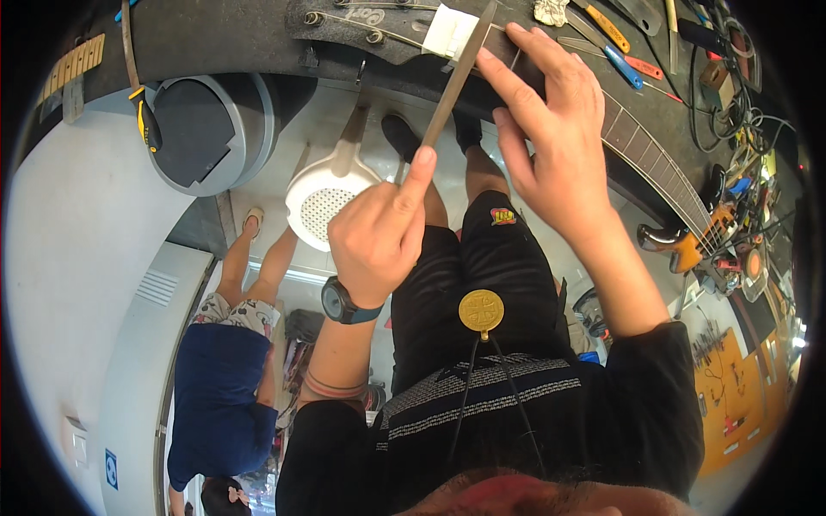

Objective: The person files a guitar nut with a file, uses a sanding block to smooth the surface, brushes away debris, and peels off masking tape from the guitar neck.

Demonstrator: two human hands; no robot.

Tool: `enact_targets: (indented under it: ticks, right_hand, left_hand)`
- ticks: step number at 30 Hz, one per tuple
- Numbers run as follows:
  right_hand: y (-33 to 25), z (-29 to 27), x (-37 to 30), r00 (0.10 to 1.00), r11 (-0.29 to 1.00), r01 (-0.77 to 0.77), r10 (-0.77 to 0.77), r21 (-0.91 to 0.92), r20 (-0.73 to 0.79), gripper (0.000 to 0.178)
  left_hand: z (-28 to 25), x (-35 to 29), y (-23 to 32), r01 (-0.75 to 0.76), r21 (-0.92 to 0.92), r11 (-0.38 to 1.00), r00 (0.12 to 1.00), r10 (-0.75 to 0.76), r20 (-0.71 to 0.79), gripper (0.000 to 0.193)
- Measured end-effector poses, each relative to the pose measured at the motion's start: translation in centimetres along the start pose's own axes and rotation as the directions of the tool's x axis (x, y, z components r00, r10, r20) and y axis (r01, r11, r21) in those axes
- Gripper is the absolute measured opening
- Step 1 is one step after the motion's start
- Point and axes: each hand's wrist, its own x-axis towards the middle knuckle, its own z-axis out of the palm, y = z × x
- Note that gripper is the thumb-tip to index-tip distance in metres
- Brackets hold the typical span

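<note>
My left hand (379,219) is closed around the handle end of a flat metal file (452,96), its index finger stretched along the blade. The file slants up and away across the guitar neck, beside a white paper-like piece (448,33) on the dark headstock (344,33). My right hand (555,103) has its fingers apart, with fingertips at the neck close to the file's far end. I cannot tell whether they touch the file. From beneath this hand the fretted fingerboard (647,142) runs right toward a sunburst guitar body (688,251).
Several screwdrivers and files, including a yellow-handled tool (607,26) and a blue-handled one (623,67), lie beyond my right hand. Black cables (727,107) tangle at right. A white perforated stool (327,206) and grey bin (211,138) stand below the bench. Another person (224,378) is at left.
</note>
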Motion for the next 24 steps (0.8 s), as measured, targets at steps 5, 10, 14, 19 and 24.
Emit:
enact_targets:
  ticks: [5,10,14,19,24]
  right_hand:
    - [-0.1,0.3,-0.2,0.999,0.999,-0.045,0.045,0.021,-0.014,0.069]
    - [0.2,0.1,-0.1,0.999,0.999,-0.046,0.046,0.019,-0.001,0.073]
    - [-0.1,0.4,0.1,0.999,0.999,-0.049,0.049,0.023,-0.003,0.076]
    - [0.1,-0.2,0.0,0.997,0.997,-0.067,0.068,-0.027,0.044,0.073]
    - [-0.4,-0.4,0.3,0.995,0.995,-0.086,0.089,-0.044,0.054,0.072]
  left_hand:
    - [-0.2,-1.7,1.2,0.073,0.092,0.993,0.995,-0.079,0.058,0.073]
    - [0.0,1.4,2.4,0.074,0.116,0.990,0.994,-0.083,0.069,0.070]
    - [1.2,5.4,2.2,0.080,0.076,0.994,0.996,-0.084,0.040,0.069]
    - [-0.1,-0.3,2.4,0.133,0.036,0.990,0.988,-0.135,0.070,0.067]
    - [1.3,5.4,2.3,0.112,-0.124,0.986,0.994,-0.112,0.008,0.057]
